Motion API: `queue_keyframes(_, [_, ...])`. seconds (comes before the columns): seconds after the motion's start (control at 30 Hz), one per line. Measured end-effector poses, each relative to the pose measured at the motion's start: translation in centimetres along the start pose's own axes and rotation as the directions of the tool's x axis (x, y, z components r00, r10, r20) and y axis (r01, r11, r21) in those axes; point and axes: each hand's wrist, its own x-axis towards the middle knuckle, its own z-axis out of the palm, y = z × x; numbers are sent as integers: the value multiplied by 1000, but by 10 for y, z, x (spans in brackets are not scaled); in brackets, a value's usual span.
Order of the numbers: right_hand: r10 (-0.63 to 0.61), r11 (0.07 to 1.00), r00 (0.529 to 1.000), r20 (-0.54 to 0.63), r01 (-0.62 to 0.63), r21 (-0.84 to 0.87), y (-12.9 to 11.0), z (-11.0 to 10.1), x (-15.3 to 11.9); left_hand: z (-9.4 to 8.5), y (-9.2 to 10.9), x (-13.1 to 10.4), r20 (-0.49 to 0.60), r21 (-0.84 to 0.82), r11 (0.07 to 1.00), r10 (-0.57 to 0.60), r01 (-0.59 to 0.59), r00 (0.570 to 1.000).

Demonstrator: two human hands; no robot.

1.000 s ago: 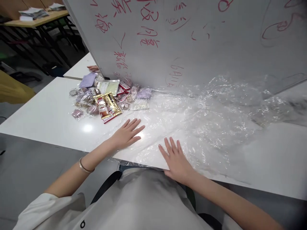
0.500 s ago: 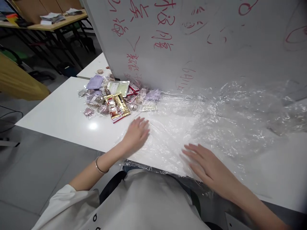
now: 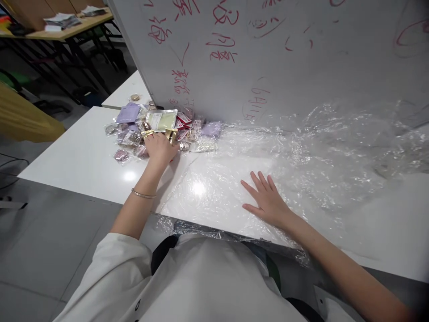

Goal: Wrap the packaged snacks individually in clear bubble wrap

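Note:
My left hand [image 3: 160, 150] lies over the front of a pile of small packets. Its fingers are bent around some gold foil packets [image 3: 171, 135], mostly hidden beneath it. Right behind them is a pale green pouch [image 3: 162, 120]. A wide sheet of clear plastic film [image 3: 214, 188] covers the table from the middle to the right, its near edge hanging over the front. On this film my right hand [image 3: 266, 199] rests flat, fingers spread, holding nothing.
Purple pouches [image 3: 128, 112], red-and-white packets [image 3: 183, 120] and several small clear-wrapped pieces make up the pile on the white table [image 3: 73, 161]. A whiteboard [image 3: 284, 76] with red writing stands upright along the back. A wooden desk [image 3: 73, 31] with papers is at far left.
My left hand has moved from the film up and left onto the gold packets. My right hand has shifted slightly forward and now lies spread on the film.

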Motion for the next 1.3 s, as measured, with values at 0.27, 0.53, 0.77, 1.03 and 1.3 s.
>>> queue_keyframes(0.27, [-113, 985, 884, -454, 158, 63, -28, -34, -4, -13, 64, -113, 103, -316, 746, 641, -587, 760])
queue_keyframes(0.53, [-120, 988, 962, -245, 140, 64, -59, 3, -22, 22, 83, -180, -143, -418, 358, 882, -835, 449])
queue_keyframes(0.77, [-100, 980, 981, -166, 126, 155, -48, 15, -24, -9, -7, -58, -136, -82, 996, -38, 27, 990])
queue_keyframes(1.03, [-100, 979, 977, -189, 130, 156, -49, 8, -23, -7, -25, -20, -84, -43, 997, -65, 62, 994])
queue_keyframes(1.3, [-106, 985, 770, -629, 169, 41, -73, -18, -43, 4, 75, -153, -76, -58, 487, 868, -872, 490])
